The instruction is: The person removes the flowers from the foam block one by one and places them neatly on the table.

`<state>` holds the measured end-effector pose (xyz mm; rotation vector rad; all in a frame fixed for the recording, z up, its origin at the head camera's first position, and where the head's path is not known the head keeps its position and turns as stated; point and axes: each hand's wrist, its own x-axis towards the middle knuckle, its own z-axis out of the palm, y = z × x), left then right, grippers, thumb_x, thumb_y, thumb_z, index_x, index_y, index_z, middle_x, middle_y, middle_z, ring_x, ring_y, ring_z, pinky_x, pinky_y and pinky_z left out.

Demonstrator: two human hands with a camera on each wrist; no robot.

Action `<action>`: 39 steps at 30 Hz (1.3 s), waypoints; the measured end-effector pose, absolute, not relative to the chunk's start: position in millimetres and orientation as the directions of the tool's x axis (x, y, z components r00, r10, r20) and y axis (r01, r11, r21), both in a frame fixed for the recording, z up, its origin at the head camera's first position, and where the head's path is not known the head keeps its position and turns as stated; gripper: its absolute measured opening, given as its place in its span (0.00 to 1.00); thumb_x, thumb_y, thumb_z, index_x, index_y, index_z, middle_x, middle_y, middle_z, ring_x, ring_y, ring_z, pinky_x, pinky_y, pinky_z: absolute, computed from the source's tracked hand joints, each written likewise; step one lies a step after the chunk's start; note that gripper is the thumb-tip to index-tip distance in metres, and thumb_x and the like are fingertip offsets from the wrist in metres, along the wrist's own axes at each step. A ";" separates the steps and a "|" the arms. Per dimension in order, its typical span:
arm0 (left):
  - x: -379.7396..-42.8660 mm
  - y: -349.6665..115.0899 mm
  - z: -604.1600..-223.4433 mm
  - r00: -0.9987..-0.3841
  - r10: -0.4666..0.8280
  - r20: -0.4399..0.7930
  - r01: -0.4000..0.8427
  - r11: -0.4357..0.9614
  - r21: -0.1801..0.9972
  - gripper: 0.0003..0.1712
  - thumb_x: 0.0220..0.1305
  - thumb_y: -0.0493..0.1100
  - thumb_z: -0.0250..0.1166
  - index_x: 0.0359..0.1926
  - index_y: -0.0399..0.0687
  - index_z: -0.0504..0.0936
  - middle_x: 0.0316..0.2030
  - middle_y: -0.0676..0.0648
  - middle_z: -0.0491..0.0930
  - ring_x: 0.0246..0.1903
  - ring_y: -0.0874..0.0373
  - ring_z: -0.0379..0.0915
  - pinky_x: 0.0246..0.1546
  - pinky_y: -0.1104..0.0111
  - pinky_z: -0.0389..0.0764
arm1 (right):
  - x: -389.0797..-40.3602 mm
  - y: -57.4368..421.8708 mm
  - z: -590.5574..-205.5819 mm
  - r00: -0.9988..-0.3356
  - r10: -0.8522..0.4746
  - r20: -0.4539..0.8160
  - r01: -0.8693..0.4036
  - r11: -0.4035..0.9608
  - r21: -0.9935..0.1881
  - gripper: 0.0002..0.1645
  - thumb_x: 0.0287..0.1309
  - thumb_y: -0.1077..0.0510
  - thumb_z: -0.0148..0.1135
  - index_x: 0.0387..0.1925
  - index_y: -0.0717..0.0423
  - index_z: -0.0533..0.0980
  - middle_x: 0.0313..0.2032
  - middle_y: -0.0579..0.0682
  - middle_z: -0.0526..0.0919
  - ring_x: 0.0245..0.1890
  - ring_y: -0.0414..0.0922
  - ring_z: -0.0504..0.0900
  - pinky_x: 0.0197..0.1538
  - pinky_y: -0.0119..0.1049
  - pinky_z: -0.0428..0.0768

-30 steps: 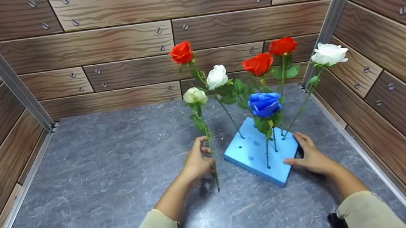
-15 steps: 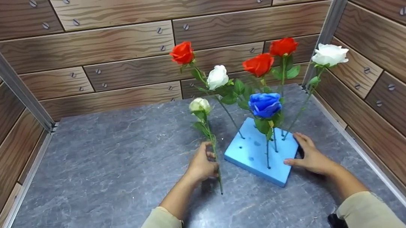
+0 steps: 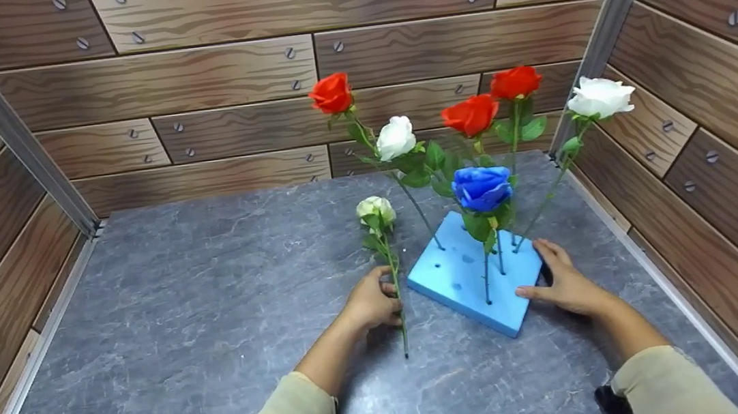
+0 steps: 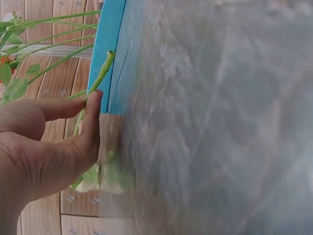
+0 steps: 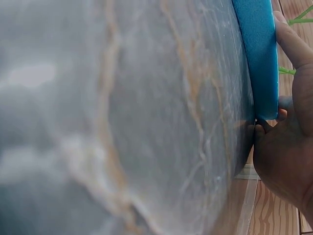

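Observation:
My left hand (image 3: 374,300) pinches the green stem of a pale greenish-white rose (image 3: 376,214) between thumb and fingers. The bloom points to the back, and the bare stem end comes out below the hand; the left wrist view shows this stem end (image 4: 109,55) in front of the block's side. A light blue foam block (image 3: 449,281) with holes lies right of that hand, turned cornerwise. My right hand (image 3: 566,286) holds the block by its right corner, thumb on the near edge and fingers on the far side. A blue rose (image 3: 481,188) stands in the block.
Also standing in the block are several red and white roses, among them a left-leaning red rose (image 3: 331,94) and a right-leaning white rose (image 3: 600,97). Wood-patterned walls (image 3: 191,81) enclose the grey marbled table (image 3: 181,309) at the back and sides.
My left hand has moved slightly right and toward the person with the pale rose, whose bloom has come down and nearer. The right hand and the foam block stay in place.

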<state>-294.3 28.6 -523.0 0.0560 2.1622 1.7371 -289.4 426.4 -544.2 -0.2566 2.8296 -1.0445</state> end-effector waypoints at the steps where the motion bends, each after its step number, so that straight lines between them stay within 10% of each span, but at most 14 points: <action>1: -294.1 28.9 -522.8 -0.933 0.251 -0.257 -0.196 0.244 0.950 0.46 0.62 0.19 0.65 0.80 0.40 0.66 0.49 0.39 0.78 0.36 0.53 0.80 0.32 0.63 0.95 | -289.6 426.4 -544.1 -0.979 -0.198 -0.049 -0.118 0.747 -0.654 0.72 0.64 0.40 0.76 0.86 0.68 0.40 0.84 0.75 0.36 0.83 0.79 0.40 0.81 0.82 0.49; 39: -290.3 38.2 -507.3 -0.984 0.172 -0.040 0.036 0.414 0.910 0.40 0.61 0.32 0.75 0.73 0.42 0.71 0.63 0.35 0.75 0.59 0.41 0.80 0.58 0.53 0.90 | -289.2 424.9 -541.9 -0.978 -0.199 -0.060 -0.109 0.738 -0.666 0.73 0.64 0.41 0.77 0.86 0.68 0.39 0.84 0.76 0.35 0.82 0.81 0.40 0.81 0.82 0.48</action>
